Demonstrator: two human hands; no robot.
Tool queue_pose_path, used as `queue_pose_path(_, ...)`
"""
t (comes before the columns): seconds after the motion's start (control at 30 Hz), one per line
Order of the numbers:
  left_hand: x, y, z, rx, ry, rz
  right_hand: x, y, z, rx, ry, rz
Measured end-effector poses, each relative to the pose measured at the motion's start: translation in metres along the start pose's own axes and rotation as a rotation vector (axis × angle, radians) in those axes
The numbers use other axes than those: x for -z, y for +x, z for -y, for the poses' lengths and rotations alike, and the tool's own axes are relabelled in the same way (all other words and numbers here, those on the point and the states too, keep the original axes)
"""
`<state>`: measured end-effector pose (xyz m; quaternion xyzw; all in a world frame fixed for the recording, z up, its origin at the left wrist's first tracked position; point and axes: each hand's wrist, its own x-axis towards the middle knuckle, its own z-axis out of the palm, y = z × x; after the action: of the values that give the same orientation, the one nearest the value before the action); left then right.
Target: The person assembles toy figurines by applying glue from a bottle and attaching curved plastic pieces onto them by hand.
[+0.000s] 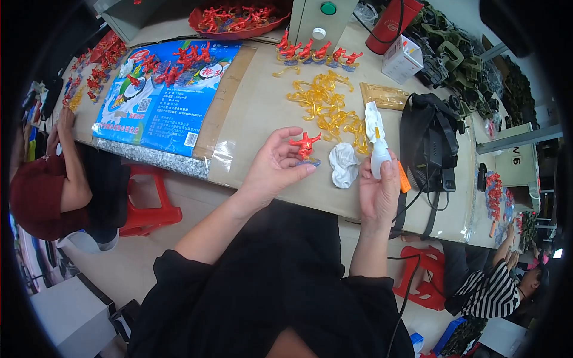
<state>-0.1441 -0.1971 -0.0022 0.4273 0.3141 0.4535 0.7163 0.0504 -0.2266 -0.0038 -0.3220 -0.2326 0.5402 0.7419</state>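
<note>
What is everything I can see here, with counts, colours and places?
Table: one, tan, centre
Held figure: one, red with blue, above table
Bottle: one, white, above table
Loose figures: many, mostly red, around table
Yellow pieces: many, mid-table
Wads: at least two, white, near bottle
Sheet: one, blue, table left
Bowl: one, red, far edge
Machine: one, pale, far edge
Canister: one, red, far right
Box: one, white, beside canister
Gear: heap, green, far right
Bag: one, black, table right
Stools: two, red, floor
Co-workers: at least two, either side
Left hand: one, bare, holding figure
Right hand: one, bare, holding bottle
</note>
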Motion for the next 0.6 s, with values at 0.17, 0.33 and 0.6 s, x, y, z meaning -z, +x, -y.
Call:
queue_pose_path(0.17,0.001,0.000,0.003,0.006,-0.033,-0.033,0.004,0.001,-0.005,-0.076,0.192,0.020)
queue_pose_path(0.33,0.001,-0.002,0.007,-0.020,-0.052,-0.026,-0.001,0.001,-0.006,-0.103,0.185,0.047)
queue_pose_path(0.6,0.004,-0.004,0.011,-0.013,-0.096,-0.030,-0.019,-0.002,-0.011,-0.055,0.024,0.049)
